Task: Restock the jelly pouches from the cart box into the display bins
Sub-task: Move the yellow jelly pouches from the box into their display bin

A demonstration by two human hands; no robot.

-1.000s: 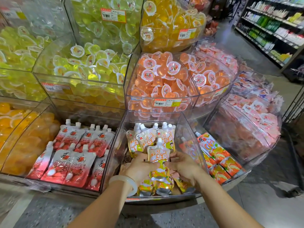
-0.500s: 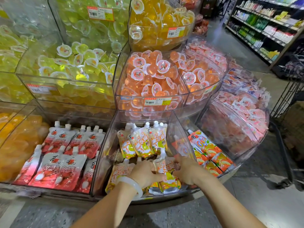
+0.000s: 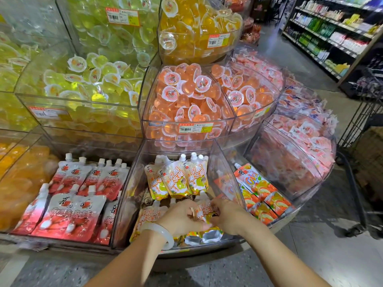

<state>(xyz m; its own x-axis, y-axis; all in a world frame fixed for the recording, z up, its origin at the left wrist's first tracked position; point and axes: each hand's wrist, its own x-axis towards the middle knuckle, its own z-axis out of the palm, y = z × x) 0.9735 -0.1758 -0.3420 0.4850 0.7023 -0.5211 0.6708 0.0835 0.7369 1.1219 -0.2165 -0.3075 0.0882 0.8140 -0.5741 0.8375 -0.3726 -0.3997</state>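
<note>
Both my hands reach into the clear middle display bin (image 3: 217,162) on the bottom tier. My left hand (image 3: 182,219), with a pale bangle at the wrist, and my right hand (image 3: 227,216) hold a yellow-and-white jelly pouch (image 3: 204,211) between them, low in the bin's front row. Beside it on the left lies another yellow pouch (image 3: 146,219). A back row of yellow pouches (image 3: 178,179) stands with white spouts up. The bottom ends of front pouches (image 3: 205,236) show under my hands. The cart box is not clearly in view.
Red lychee pouches (image 3: 76,204) fill the bin on the left, orange pouches (image 3: 261,193) the one on the right. Jelly-cup bins (image 3: 186,100) rise above. A wire cart (image 3: 364,125) stands at the right edge on the floor, with store shelves (image 3: 331,27) behind.
My hands have lowered the yellow pouch from upright at mid-bin down into the front row. The view has swung slightly right and the cart has come into view.
</note>
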